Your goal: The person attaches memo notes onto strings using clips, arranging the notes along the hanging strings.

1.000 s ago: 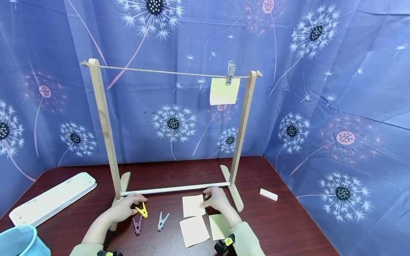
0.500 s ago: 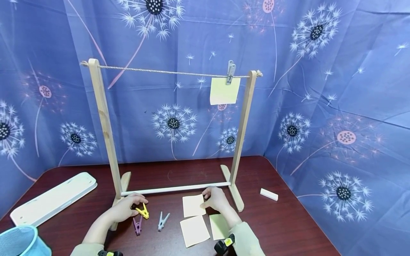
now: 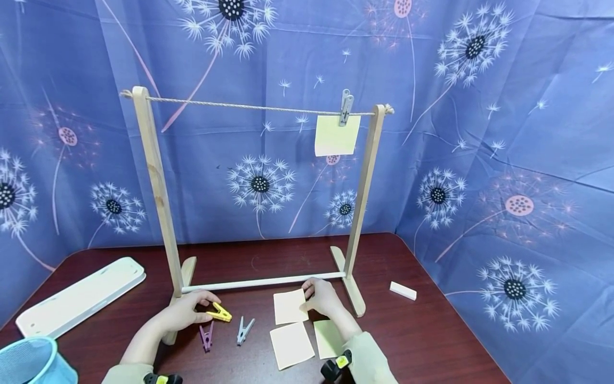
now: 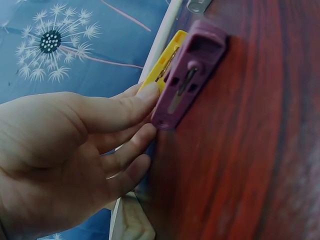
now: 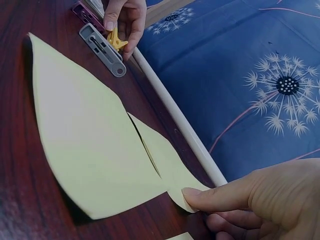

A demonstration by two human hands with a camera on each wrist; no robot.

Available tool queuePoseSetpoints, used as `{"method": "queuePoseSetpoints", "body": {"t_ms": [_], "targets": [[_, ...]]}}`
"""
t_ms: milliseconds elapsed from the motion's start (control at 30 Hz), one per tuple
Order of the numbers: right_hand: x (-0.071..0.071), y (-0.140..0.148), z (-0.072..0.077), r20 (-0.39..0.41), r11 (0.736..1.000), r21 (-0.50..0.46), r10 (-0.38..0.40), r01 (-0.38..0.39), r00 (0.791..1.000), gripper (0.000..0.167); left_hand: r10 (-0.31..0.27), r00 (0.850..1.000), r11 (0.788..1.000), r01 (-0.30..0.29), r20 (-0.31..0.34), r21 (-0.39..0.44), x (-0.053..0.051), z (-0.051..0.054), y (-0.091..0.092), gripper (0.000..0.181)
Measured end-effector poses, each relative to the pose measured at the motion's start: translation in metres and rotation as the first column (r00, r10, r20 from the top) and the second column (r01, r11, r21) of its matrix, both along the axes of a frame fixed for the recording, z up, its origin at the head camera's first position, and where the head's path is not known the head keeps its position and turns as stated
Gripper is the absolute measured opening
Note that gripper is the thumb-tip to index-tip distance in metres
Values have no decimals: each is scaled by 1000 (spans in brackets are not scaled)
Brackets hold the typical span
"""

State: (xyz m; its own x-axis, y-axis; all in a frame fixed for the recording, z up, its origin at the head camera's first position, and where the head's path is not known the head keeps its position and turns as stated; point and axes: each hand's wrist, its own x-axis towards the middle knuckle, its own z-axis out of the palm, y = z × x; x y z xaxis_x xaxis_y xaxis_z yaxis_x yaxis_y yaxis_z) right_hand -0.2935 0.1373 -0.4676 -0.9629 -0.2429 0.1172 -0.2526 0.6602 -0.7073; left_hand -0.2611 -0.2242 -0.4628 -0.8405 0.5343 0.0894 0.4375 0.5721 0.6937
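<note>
In the head view my left hand (image 3: 182, 313) pinches a yellow clothespin (image 3: 220, 312) by its handle end, just off the table. Close by lie a purple clothespin (image 3: 206, 337) and a grey clothespin (image 3: 244, 332). My right hand (image 3: 326, 298) pinches the right edge of the far pale sticky note (image 3: 287, 307); the right wrist view shows the thumb (image 5: 197, 198) on that note's corner. A second pale note (image 3: 291, 345) lies nearer, and a greenish note (image 3: 328, 340) is partly hidden under my right forearm.
A wooden stand (image 3: 158, 181) carries a rope (image 3: 240, 106), where a grey clothespin (image 3: 346, 109) holds a yellow note (image 3: 337, 136). A white rod (image 3: 264, 281) joins its feet. A white tray (image 3: 81, 296), blue mesh basket (image 3: 51, 368) and white block (image 3: 403, 290) stand around.
The yellow clothespin has been lifted and turned to point right, now between my left thumb and fingers. My right hand and the notes have hardly moved.
</note>
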Motion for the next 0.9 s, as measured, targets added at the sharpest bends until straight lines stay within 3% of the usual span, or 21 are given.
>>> {"method": "queuePoseSetpoints", "body": {"t_ms": [367, 667, 767, 900], "targets": [[-1, 0, -1, 16, 1000, 19, -13, 13, 1000, 33, -22, 999, 997, 19, 39, 70, -2, 1, -2, 35], [-3, 1, -2, 33, 1000, -29, 9, -8, 999, 28, -50, 997, 982, 36, 66, 187, -6, 0, 2, 36], [-3, 1, -2, 36, 999, -34, 12, -11, 999, 27, -18, 996, 984, 2, 87, 178, -6, 1, 3, 38], [-3, 2, -3, 30, 999, -30, 14, -13, 999, 26, 70, 990, 984, -88, 119, 158, -5, 5, 6, 44]]}}
